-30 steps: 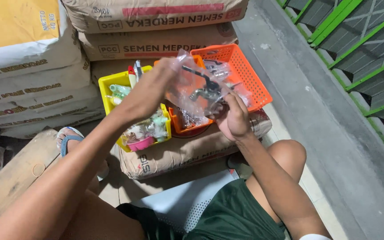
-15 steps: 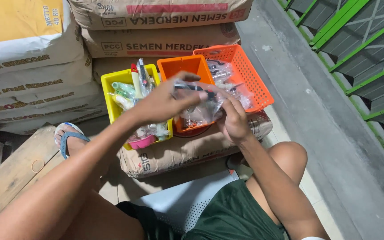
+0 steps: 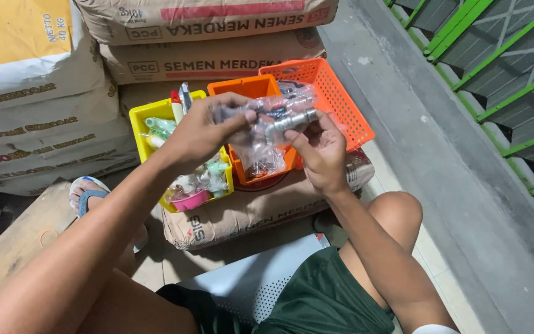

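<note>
Over the orange plastic bin (image 3: 250, 93), left hand (image 3: 202, 127) and right hand (image 3: 319, 148) both pinch a clear crinkly bag of metal fittings (image 3: 273, 120) (slippery film, heavy contents): support underneath.

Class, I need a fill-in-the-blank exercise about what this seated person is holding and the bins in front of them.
1. Both hands, left hand and right hand, hold a clear plastic ____ with a metal fitting inside.
2. The bin farthest left is coloured ____.
3. The mesh basket is coloured ____.
4. The bins rest on a ____ of cement.

Missing words: bag; yellow; orange; sack
</note>
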